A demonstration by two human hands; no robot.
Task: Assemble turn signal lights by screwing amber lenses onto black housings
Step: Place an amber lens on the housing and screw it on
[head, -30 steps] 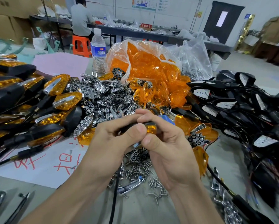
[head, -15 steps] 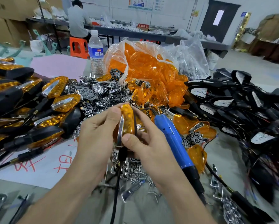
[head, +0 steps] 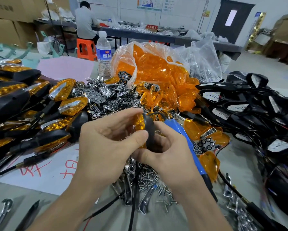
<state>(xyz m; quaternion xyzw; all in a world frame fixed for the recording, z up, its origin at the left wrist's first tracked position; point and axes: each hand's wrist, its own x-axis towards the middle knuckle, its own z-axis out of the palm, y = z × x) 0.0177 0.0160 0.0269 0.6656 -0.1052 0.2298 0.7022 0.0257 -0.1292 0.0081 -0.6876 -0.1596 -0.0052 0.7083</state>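
Left hand pinched the amber lens, right hand curled its fingers round the black housing, held above loose screws on the worktop. Best bet was pressing the lens flush and square before picking up the blue screwdriver.

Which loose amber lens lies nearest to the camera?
The lens just right of the blue screwdriver, lying alone; the other loose lenses lie farther back, towards the bag.
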